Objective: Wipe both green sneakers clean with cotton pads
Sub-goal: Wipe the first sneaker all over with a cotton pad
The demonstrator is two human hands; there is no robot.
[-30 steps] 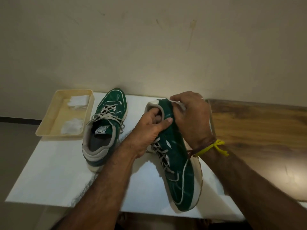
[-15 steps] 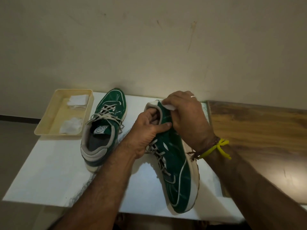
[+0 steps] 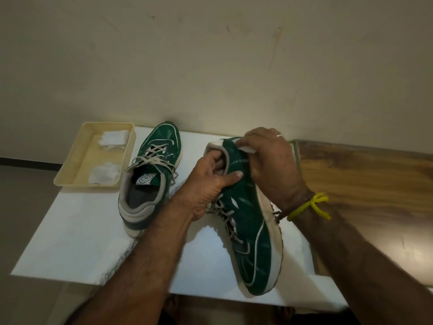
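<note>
Green, glossy and likely slippery, the right sneaker [image 3: 243, 212] is gripped at its stiffer collar by the left hand [image 3: 210, 181], fingers curled inside, while a soft cotton pad [image 3: 247, 149] is pinched by the right hand [image 3: 269, 160].

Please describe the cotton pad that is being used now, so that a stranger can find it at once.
Start at the white table and find the green sneaker lying tilted on its right part. At its heel the right hand presses a small white cotton pad. The other pads lie untouched in the cream tray.
</note>
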